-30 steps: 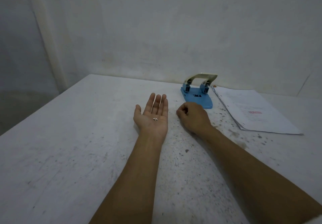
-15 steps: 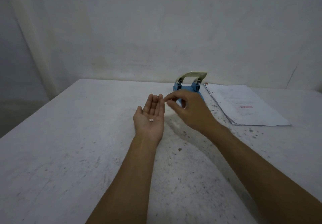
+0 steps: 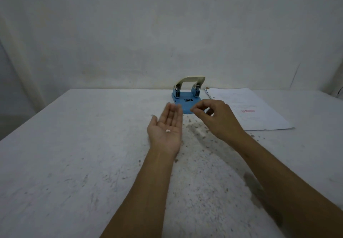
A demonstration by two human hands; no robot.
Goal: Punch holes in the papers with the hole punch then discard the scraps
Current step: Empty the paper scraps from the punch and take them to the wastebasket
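Note:
My left hand [image 3: 166,126] lies palm up over the table, fingers together and flat, with a few tiny white paper scraps [image 3: 168,130] resting in the palm. My right hand [image 3: 216,119] hovers just right of it, raised off the table, thumb and forefinger pinched together near the left fingertips; whether a scrap sits in the pinch is too small to tell. Behind both hands stands the blue hole punch [image 3: 187,98] with its cream lever up. A stack of white papers [image 3: 246,108] lies flat to the right of the punch.
The white table [image 3: 74,154] is scuffed and speckled with dark marks, densest between my hands and the papers. A plain white wall rises directly behind the punch. The table's left edge runs diagonally at far left.
My right hand rose from the table surface near the punch and came up pinched beside my left fingertips. The left hand stayed palm up with the scraps. My head tilted up a little.

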